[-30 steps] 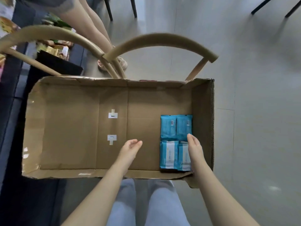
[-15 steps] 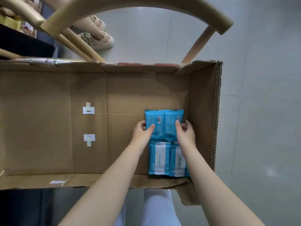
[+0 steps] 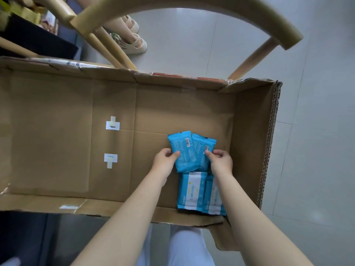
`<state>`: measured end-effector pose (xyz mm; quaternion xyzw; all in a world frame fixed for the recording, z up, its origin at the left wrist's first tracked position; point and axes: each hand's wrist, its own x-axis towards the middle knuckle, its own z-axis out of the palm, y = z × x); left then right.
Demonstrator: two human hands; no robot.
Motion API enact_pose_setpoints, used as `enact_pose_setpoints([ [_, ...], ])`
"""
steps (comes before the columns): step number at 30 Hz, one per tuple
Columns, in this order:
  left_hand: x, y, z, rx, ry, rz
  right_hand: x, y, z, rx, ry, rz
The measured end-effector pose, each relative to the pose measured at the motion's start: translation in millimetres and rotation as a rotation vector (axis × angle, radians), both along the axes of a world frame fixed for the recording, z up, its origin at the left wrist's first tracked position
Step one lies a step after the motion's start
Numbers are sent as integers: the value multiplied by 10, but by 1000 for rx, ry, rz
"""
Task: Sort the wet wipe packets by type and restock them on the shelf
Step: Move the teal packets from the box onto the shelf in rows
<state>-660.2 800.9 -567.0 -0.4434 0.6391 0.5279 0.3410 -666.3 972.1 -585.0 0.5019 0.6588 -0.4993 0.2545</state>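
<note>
Since half a second ago, the two far wet wipe packets (image 3: 189, 150) have been tilted out of their square alignment and appear lifted at the near end, overlapping the near packets (image 3: 199, 191). The left packet is gripped at its edge by the left hand (image 3: 165, 160), the right one by the right hand (image 3: 221, 160). The far packets are plain blue with white barcodes; the near pair show white label panels. All are kept in the right part of the shallow cardboard box (image 3: 251, 131).
</note>
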Motion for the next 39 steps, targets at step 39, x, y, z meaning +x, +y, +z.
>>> enact_pose_setpoints([
  [39,3446,-5109,5295,318,1249,1088,1547,-5808,5359,-1251,486,893],
])
